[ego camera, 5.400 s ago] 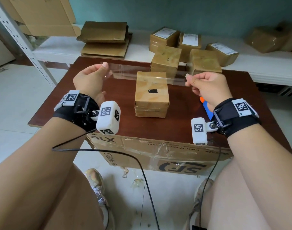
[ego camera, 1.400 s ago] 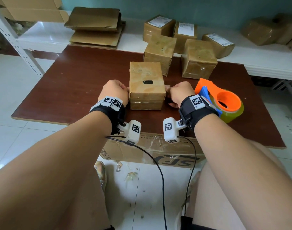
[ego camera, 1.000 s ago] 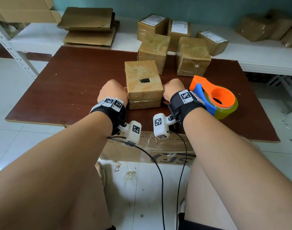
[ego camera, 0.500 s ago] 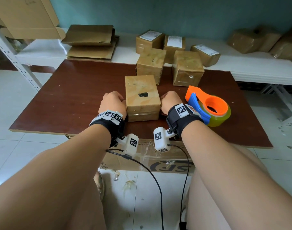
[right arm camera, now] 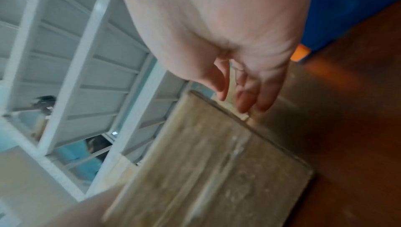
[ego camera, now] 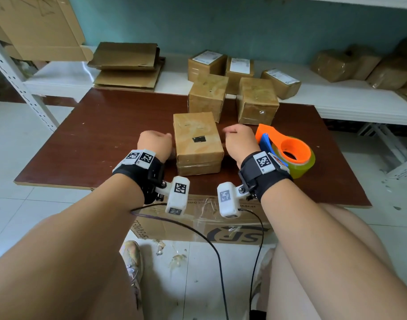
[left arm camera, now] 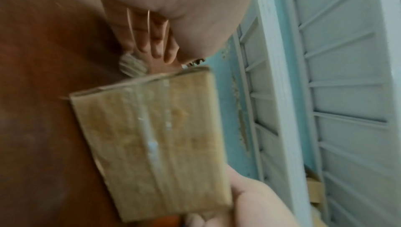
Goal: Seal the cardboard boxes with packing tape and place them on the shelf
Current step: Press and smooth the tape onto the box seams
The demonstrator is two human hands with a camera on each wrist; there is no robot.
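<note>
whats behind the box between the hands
Behind the box stand two more taped boxes on the brown table. Their backs are hidden.

The nearest cardboard box (ego camera: 197,144) is brown corrugated paper wrapped in clear tape, glossy and wrinkled, with shiny streaks down its side (left arm camera: 152,138); the table (ego camera: 110,130) is dark reddish wood-look board, smooth with a dull sheen; the tape dispenser (ego camera: 288,150) is glossy orange and blue plastic around a yellowish translucent roll; the shelf (ego camera: 350,105) is smooth white board on painted perforated metal posts; the flattened cardboard (ego camera: 126,63) is matt brown.
</note>
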